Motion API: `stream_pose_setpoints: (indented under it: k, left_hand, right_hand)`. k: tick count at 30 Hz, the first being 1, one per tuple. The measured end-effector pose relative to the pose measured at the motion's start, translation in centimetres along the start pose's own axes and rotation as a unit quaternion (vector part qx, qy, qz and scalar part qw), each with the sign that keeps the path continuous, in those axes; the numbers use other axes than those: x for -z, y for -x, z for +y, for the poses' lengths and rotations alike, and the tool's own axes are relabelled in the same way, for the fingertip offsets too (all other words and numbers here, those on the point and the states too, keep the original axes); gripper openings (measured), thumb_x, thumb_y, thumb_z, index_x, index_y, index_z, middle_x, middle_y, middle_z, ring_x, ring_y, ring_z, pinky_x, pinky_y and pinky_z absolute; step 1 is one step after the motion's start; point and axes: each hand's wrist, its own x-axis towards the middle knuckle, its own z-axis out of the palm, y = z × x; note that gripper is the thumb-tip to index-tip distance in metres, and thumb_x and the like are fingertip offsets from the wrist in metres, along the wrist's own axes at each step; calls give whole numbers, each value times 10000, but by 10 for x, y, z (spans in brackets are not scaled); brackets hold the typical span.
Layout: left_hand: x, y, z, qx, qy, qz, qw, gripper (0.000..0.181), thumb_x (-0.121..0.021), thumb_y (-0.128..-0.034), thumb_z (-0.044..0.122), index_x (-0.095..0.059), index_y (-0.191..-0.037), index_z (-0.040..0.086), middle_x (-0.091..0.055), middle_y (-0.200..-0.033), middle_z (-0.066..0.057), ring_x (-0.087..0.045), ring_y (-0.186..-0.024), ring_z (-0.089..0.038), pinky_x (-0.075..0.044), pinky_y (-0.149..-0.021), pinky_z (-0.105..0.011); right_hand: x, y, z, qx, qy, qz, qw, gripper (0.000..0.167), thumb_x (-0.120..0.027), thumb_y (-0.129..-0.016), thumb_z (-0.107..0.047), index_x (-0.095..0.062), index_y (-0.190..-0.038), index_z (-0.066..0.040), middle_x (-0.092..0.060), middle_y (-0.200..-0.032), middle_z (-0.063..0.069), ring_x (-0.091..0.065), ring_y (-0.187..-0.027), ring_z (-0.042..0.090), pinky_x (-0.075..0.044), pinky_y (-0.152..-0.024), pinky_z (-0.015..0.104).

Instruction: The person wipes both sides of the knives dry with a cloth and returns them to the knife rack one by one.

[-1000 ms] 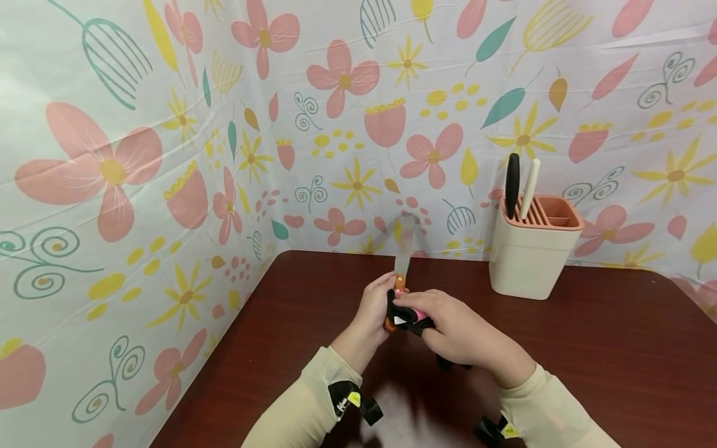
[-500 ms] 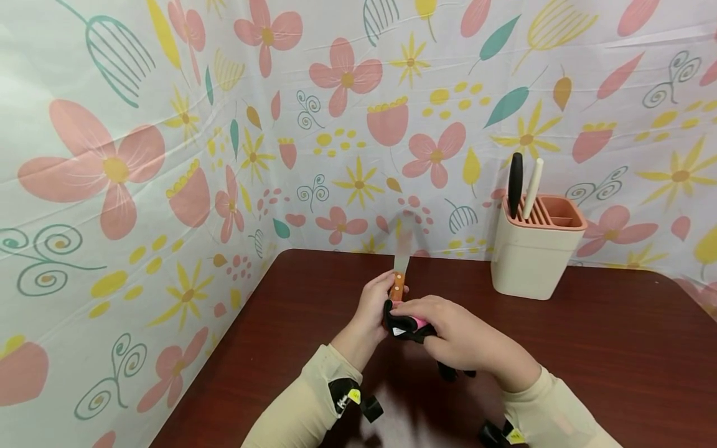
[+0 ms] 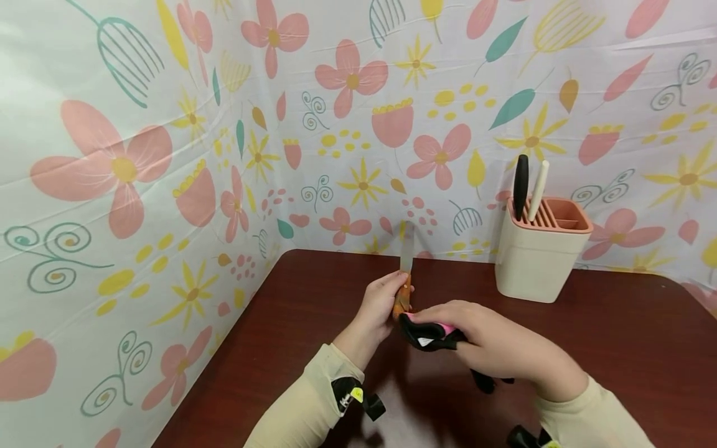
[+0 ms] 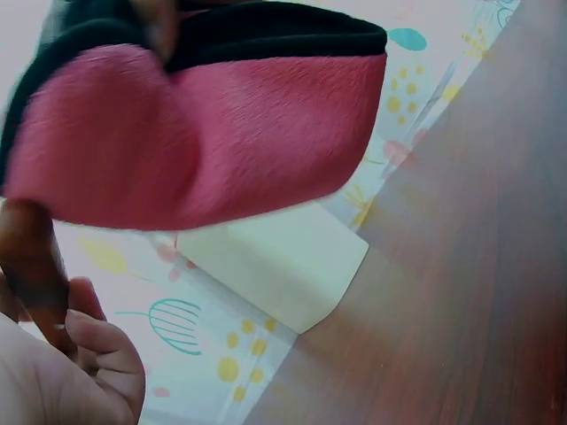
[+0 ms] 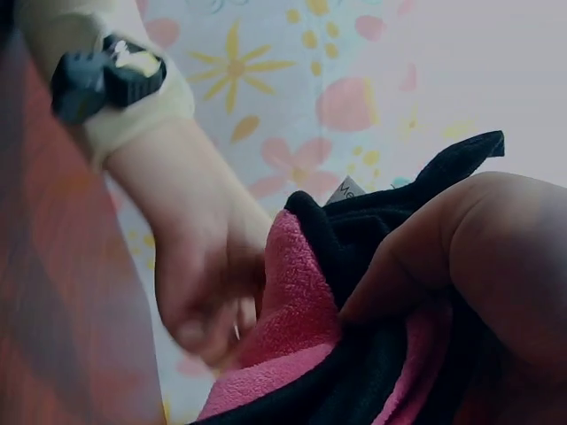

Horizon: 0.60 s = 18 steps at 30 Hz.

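Observation:
In the head view, my left hand [image 3: 376, 306] grips a knife [image 3: 403, 297] by its orange-brown wooden handle. The pale blade points up and away, toward the patterned wall. My right hand [image 3: 493, 339] holds a folded pink cloth with black edging [image 3: 428, 334] close to the handle's lower end. Fingers and thumb pinch the cloth [image 5: 297, 301] in the right wrist view, where a small label sticks out. From the left wrist, the cloth [image 4: 266, 133] hangs over the handle's end [image 4: 31, 261]; whether they touch is unclear. The blade is outside both wrist views.
A cream knife holder [image 3: 534, 261] with an orange slotted top stands at the table's back right. A black handle [image 3: 521, 186] and a white handle [image 3: 539, 190] rise from it. Flower-patterned sheeting [image 3: 347, 155] lines the back and left of the dark red table [image 3: 616, 348].
My right hand and the cloth have moved right and slightly down, uncovering more of the handle. My left hand still grips the knife and has shifted only slightly.

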Motion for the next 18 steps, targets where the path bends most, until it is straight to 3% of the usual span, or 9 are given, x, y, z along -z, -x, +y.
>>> stream_pose_setpoints:
  k: [4, 10, 13, 18]
  left_hand:
    - [-1, 0, -1, 89, 75, -77, 9999, 426, -657, -979, 188, -613, -1370, 26, -661, -928, -15, -601, -838, -130, -542, -608, -225]
    - [-2, 4, 2, 281, -55, -389, 9988, 509, -690, -897, 119, -615, -1401, 117, -618, -1047, -26, -581, -695, -155, -486, -550, -266]
    - [-3, 6, 4, 358, -92, -569, 9977, 518, -673, -890, 82, -612, -1401, 146, -613, -1021, -20, -556, -675, -135, -440, -525, -265]
    - [-4, 10, 8, 489, -174, -759, 9958, 560, -621, -901, 38, -569, -1445, 161, -612, -1028, -11, -544, -690, -143, -423, -557, -265]
  right_hand:
    - [12, 24, 14, -225, 277, -7, 9994, 747, -569, -744, 161, -656, -1354, -262, -671, -1265, -147, -612, -1108, 6, -522, -899, 233]
    - [24, 71, 51, -774, 867, -105, 9932, 663, -627, -742, 134, -694, -1278, -251, -691, -1175, -171, -569, -991, -69, -487, -797, 178]
    - [30, 94, 71, -1340, 1155, -233, 9840, 638, -637, -727, 112, -711, -1259, -233, -713, -1156, -152, -560, -947, -74, -476, -752, 188]
    - [37, 129, 103, -2441, 1484, -523, 9569, 581, -639, -745, 68, -714, -1269, -173, -736, -1172, -64, -586, -950, -28, -477, -727, 219]
